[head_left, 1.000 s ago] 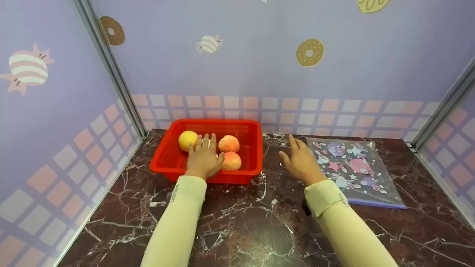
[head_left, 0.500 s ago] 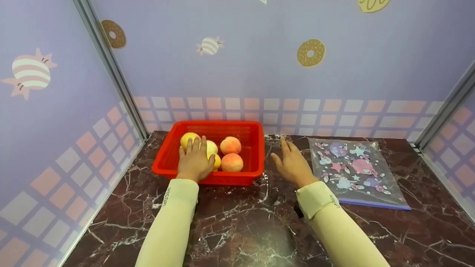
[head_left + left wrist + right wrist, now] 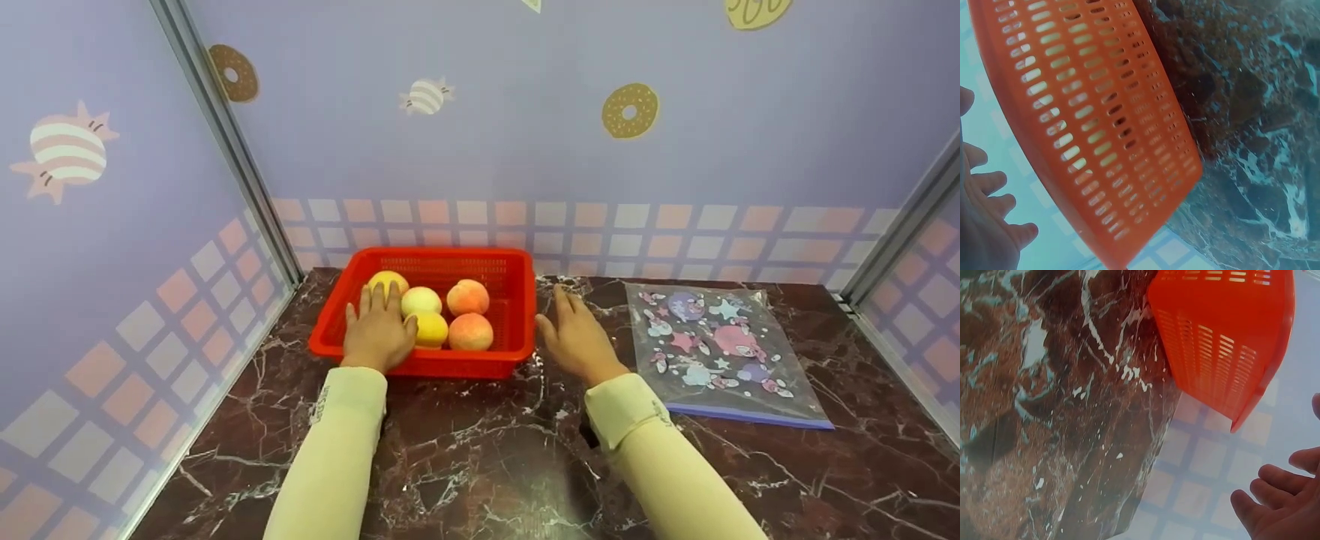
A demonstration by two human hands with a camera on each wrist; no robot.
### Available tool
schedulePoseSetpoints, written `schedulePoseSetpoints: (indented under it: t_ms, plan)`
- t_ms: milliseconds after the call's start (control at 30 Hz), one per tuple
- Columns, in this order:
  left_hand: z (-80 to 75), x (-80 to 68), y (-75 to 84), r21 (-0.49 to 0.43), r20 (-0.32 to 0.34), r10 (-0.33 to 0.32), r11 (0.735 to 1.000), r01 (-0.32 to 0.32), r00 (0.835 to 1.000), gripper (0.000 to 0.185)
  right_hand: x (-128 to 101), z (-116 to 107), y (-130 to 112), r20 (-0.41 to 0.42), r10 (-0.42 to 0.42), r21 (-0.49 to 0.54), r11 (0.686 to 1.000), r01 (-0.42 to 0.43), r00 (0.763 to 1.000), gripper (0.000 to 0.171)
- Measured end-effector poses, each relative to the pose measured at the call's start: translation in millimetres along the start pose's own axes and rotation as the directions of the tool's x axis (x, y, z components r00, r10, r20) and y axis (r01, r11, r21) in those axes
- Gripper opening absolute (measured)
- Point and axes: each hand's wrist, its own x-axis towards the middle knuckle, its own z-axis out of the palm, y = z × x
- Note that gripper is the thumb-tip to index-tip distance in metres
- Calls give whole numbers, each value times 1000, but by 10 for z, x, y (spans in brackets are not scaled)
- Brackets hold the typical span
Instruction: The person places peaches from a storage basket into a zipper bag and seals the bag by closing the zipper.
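A red slotted basket (image 3: 511, 274) stands at the back left of the marble table and holds two yellow fruits (image 3: 421, 301) and two peaches (image 3: 469, 331); another yellow fruit (image 3: 388, 280) shows past my fingers. My left hand (image 3: 377, 330) lies flat and open over the basket's left front, beside the yellow fruit. My right hand (image 3: 574, 334) is open, fingers straight, on the table just right of the basket's right wall. The left wrist view shows the basket's wall (image 3: 1089, 129) and my fingers (image 3: 991, 185); the right wrist view shows its corner (image 3: 1230, 349) and my fingers (image 3: 1275, 495).
A clear zip bag (image 3: 712, 345) printed with pink and blue shapes lies flat on the table to the right of my right hand. Purple patterned walls close in the back and both sides. The dark marble tabletop (image 3: 495, 465) stretches toward me.
Both hands slid left. The left hand moved from the basket's middle to its left side, uncovering two yellow fruits. The right hand came up next to the basket's right wall.
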Motion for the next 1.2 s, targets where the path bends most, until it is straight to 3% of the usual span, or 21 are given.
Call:
schedulePoseSetpoints:
  t_ms: [433, 667, 1200]
  plan:
    - [-56, -59, -295, -11, -21, -47, 999, 47, 999, 69, -11, 135, -82, -22, 24, 56, 998, -23, 999, 65]
    - [-39, -108, -455, -43, 3, -81, 996, 81, 997, 69, -31, 180, -114, -22, 21, 71, 997, -20, 1000, 68]
    - [-39, -150, -614, -52, 13, -100, 994, 101, 995, 69, -39, 301, -177, -19, 52, 96, 994, -50, 998, 69]
